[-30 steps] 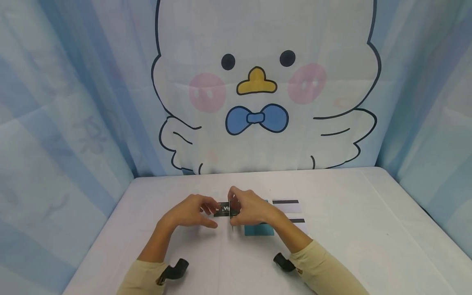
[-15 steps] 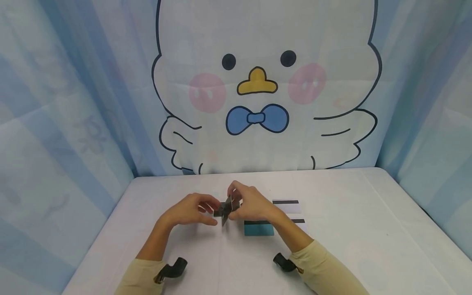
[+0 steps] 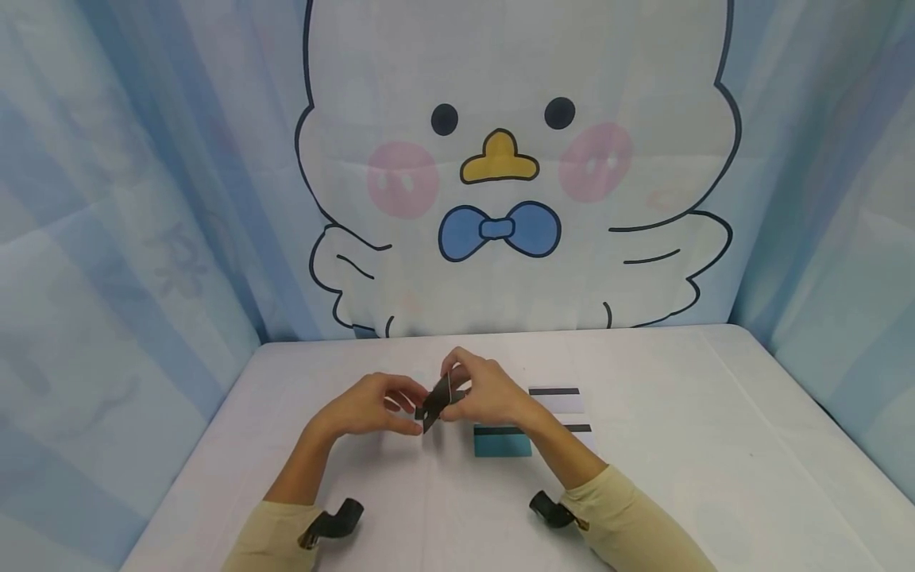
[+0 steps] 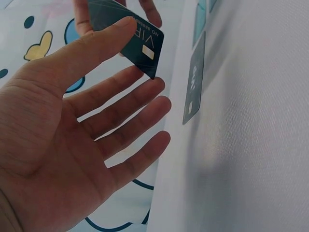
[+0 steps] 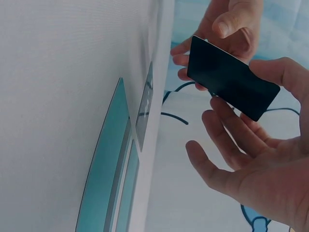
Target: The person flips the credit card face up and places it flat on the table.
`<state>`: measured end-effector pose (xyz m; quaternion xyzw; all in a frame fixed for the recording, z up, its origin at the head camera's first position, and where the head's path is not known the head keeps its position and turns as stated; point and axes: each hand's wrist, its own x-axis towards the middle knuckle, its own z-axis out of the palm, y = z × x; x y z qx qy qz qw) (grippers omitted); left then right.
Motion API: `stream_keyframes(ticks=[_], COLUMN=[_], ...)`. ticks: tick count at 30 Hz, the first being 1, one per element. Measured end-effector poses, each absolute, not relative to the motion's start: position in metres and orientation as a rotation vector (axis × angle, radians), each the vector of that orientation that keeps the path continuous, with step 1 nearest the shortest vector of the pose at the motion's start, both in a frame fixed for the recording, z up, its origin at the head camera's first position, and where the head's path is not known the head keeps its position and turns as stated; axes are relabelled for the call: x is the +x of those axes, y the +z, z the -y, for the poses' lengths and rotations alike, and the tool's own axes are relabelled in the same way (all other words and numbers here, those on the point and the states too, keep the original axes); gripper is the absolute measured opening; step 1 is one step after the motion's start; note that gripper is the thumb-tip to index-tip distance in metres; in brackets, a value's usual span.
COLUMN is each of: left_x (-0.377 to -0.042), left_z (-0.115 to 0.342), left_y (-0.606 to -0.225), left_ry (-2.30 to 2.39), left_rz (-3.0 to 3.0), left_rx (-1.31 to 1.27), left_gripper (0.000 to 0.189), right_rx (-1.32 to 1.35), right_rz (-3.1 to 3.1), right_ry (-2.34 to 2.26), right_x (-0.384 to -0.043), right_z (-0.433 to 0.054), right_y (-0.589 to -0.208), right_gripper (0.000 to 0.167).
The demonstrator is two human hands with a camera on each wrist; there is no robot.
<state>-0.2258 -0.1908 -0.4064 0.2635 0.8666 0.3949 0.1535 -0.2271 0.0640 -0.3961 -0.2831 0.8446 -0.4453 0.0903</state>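
Between thumb and fingers, my right hand (image 3: 482, 393) pinches a dark VIP card (image 4: 153, 58) and holds it tilted above the table. Its plain dark back (image 5: 231, 79) faces the right wrist camera. My left hand (image 3: 375, 407) is beside the card's far end, fingers spread and loosely extended; its thumb overlaps the card in the left wrist view. Under the hands, another dark card (image 4: 195, 77) lies on the table, mostly hidden in the head view. A teal card (image 3: 503, 445) with a dark stripe lies near my right wrist.
Two pale cards with dark stripes, a farther one (image 3: 556, 403) and a nearer one (image 3: 584, 438), lie right of the teal card. A second teal card (image 5: 126, 186) shows beyond the first. A cartoon curtain (image 3: 500, 294) hangs behind the white table (image 3: 715, 445).
My right hand has lifted slightly and turned the dark card from nearly edge-on to slanted, its lower end now toward my left hand. The left hand has barely moved.
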Motion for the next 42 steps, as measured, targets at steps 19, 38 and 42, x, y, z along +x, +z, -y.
stream_keyframes(ticks=[19,38,42], left_x=[-0.2240,-0.2212,-0.2208], left_z=[0.1895,0.1863,0.1856], left_y=[-0.4042,-0.4013,-0.4021], left_ry=[1.085,0.913,0.897], left_rz=[-2.603,-2.622,-2.619], left_rx=[0.688,0.706,0.683], left_gripper=[0.055,0.050,0.049], right_rx=[-0.789,-0.759,-0.764], right_rz=[-2.620,-2.668,-2.646], right_ry=[-1.166,-0.911,-0.866], right_x=[-0.2258,-0.2196,-0.2188], right_z=[-0.0649,-0.0600,-0.0595], right_y=[-0.3966,-0.3999,-0.3994], right_gripper=[0.047,0.046,0.045])
